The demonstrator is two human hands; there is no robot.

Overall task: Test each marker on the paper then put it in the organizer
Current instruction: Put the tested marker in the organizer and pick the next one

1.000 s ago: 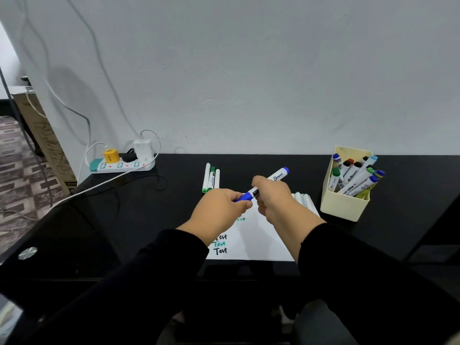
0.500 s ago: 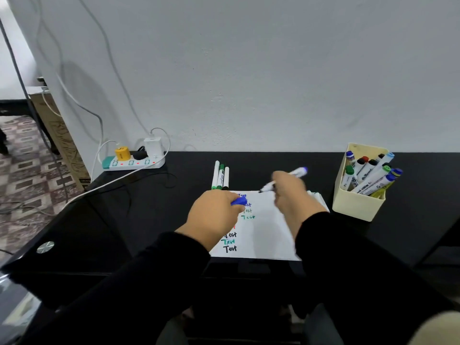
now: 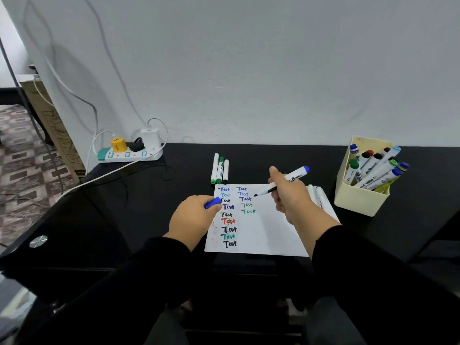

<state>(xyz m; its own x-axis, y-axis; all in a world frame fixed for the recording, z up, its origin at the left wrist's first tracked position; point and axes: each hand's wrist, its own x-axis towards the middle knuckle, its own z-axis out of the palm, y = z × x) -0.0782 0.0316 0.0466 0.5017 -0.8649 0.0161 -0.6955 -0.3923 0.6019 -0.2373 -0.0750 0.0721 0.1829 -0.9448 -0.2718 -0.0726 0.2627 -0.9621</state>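
Test step in hand: left hand (image 3: 193,215) closed on the blue cap (image 3: 212,202) at the paper (image 3: 270,232) edge, right hand (image 3: 288,194) pinching the uncapped blue marker (image 3: 281,181), tip poised just above the paper, next needing a lowered stroke below the green "Test", the organizer (image 3: 358,199) waiting at right on the desk (image 3: 154,195).

1. I see a white power strip (image 3: 129,154) at the back left of the black desk (image 3: 124,195), by the grey wall (image 3: 249,70).
2. A yellow plug (image 3: 118,144), a black plug (image 3: 136,146) and a white charger (image 3: 149,138) sit in it.
3. A white cable (image 3: 104,174) runs across the desk's left corner.
4. A cardboard box (image 3: 53,125) leans left of the desk, over patterned floor (image 3: 22,155).
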